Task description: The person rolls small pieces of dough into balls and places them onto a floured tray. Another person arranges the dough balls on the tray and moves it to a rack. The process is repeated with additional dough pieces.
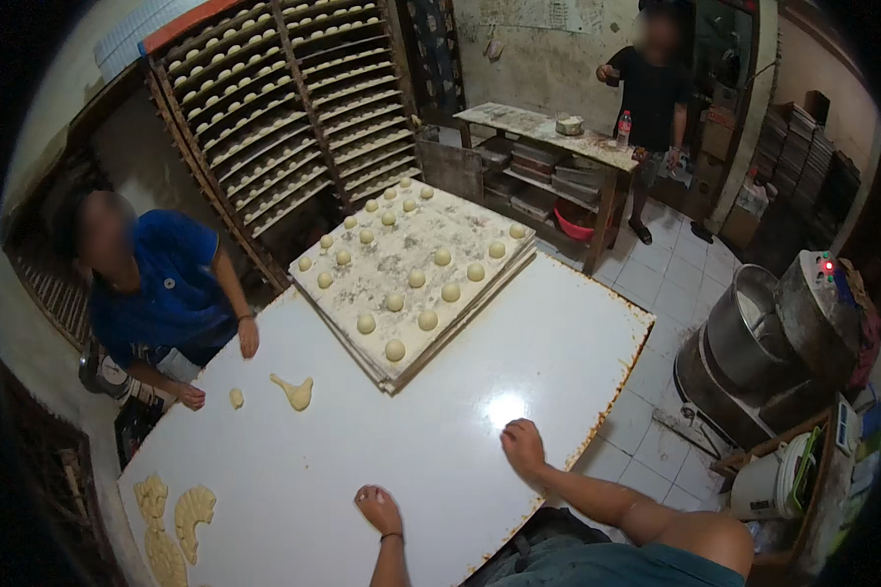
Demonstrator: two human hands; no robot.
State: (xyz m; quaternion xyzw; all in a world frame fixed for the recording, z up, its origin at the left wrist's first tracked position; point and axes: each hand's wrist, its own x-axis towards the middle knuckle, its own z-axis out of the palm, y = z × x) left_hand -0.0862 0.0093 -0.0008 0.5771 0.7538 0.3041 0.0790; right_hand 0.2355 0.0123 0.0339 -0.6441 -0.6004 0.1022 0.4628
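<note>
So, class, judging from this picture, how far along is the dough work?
Done: round pale dough balls fill the floured top board of the stack. In hand: both the left hand and right hand press on the white tabletop, seemingly rolling dough. Left: flat unshaped dough pieces.

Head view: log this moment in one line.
left hand curled on white table | right hand flat on table | dough balls on boards

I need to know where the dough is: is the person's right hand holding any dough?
No, the right hand lies flat on the bare white table, with no dough under it.
</note>
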